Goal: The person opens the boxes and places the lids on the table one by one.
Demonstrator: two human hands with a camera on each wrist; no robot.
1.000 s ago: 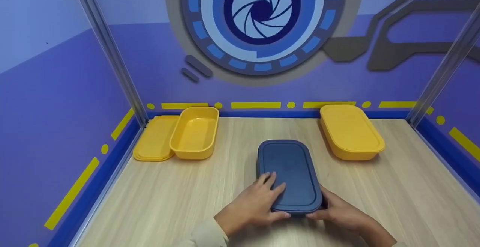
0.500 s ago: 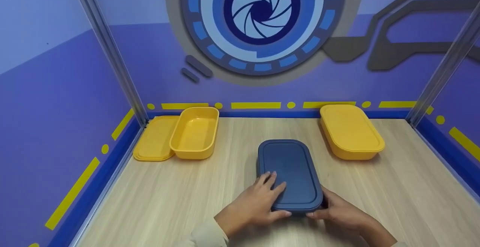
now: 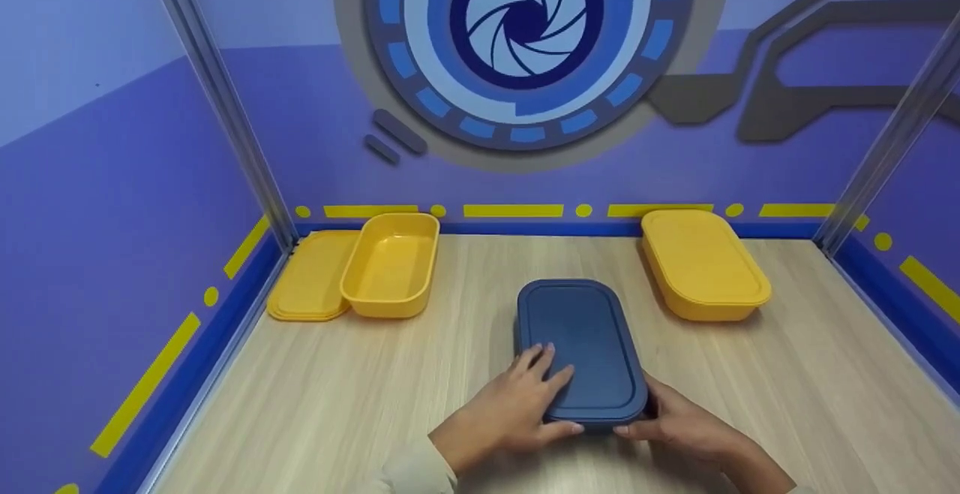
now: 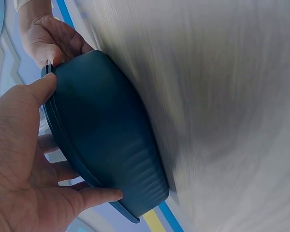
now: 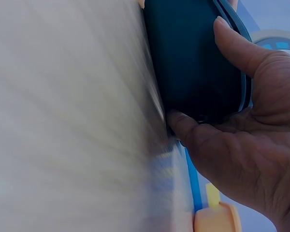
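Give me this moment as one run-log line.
left hand: resting on lidded blue box | right hand: holding same box | open yellow box: yellow lid beside | other yellow box: lidded

We are finding free room on the table (image 3: 300, 396) between the blue box (image 3: 592, 329) and the uncovered yellow box (image 3: 390, 265), and a tighter gap is leading past the covered yellow box (image 3: 705, 261). The left hand (image 3: 510, 408) and right hand (image 3: 682, 426) are blocking the blue box's near corners; the back wall (image 3: 525, 190) is bounding the far side.
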